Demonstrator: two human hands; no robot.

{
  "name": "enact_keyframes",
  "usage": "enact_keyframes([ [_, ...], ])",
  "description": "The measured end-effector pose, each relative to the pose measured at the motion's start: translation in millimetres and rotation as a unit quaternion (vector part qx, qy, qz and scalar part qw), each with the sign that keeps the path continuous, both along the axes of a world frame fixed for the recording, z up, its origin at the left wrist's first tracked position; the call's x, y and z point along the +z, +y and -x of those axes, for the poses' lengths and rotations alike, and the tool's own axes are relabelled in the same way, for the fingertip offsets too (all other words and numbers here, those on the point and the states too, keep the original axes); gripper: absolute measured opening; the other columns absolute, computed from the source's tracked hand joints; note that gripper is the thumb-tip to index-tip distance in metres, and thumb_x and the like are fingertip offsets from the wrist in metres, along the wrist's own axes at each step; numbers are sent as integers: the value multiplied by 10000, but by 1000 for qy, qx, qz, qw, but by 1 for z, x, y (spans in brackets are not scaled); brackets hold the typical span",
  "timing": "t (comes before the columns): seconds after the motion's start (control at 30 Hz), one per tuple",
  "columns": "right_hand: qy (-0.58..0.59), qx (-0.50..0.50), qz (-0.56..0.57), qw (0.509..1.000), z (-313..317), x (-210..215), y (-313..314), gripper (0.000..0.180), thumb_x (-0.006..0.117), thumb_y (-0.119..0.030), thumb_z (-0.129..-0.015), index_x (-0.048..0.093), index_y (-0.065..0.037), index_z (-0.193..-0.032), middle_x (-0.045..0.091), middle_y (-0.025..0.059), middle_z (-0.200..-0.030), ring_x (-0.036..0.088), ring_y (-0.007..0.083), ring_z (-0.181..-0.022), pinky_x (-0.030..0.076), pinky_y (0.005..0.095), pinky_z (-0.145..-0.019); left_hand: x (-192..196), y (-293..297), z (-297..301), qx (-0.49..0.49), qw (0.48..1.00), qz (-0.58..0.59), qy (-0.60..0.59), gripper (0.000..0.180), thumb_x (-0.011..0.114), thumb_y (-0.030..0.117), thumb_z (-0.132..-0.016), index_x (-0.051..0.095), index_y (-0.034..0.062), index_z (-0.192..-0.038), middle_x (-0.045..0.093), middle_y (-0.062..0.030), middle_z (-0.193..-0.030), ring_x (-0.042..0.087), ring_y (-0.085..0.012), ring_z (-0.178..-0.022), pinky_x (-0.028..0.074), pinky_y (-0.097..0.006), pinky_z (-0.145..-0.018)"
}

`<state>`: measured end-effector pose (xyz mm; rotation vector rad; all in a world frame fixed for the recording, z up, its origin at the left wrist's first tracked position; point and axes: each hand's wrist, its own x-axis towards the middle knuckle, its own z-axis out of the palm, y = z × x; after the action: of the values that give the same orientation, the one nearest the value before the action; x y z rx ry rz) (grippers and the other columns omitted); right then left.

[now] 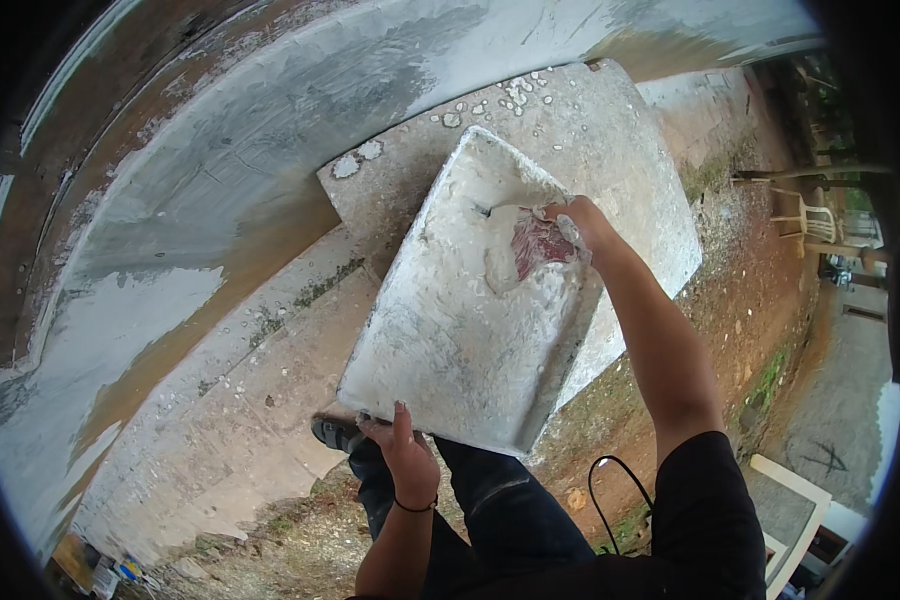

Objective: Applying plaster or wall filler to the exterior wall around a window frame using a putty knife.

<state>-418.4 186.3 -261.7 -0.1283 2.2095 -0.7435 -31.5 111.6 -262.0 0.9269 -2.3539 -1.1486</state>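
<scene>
A white rectangular tray point(440, 315), crusted with plaster, lies tilted across the middle of the view. My left hand point(402, 455) is closed on its near edge, thumb over the rim and fingers underneath. In my right hand point(578, 228) is a dull red flat scraper point(538, 248), smeared with white. Its blade rests in wet white plaster point(505, 225) near the tray's far right side. The fingers are partly hidden by plaster and by the hand itself.
A pale slab point(610, 140) spotted with plaster lies beyond and under the tray. The partly plastered wall point(320, 90) runs along the left and far side. My shoe point(335, 432) stands on a broken concrete ledge point(210, 430). A plastic chair point(805, 220) is at the far right.
</scene>
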Motion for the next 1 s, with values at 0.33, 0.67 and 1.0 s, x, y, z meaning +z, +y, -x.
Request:
enact_keyframes([
  [0.33,-312,-339,333,823,-64,-2,-17,233,429,-56,-818,508,104,-969,584,192,-886,619,266,-721,533,333,-637,-2,1,2,5,1000,-1,16,537,405,-137,-711,345,-19,-1231,405,-308,-1125,390,-424,-1064,246,-483,-938],
  [0.67,-314,-347,422,776,-88,-5,-4,268,447,-78,-839,476,118,-1021,576,188,-925,612,259,-764,533,343,-649,-27,-9,-11,-53,992,-12,-114,499,441,-37,-763,313,-10,-1245,418,-245,-1150,410,-339,-1074,273,-419,-948],
  [1.0,-209,-421,402,786,-119,38,24,215,459,-79,-852,504,90,-977,580,150,-877,615,230,-724,543,341,-601,-6,-17,38,361,735,-559,126,696,582,241,-804,81,27,-1237,335,-195,-1228,405,-262,-1087,365,-385,-886],
])
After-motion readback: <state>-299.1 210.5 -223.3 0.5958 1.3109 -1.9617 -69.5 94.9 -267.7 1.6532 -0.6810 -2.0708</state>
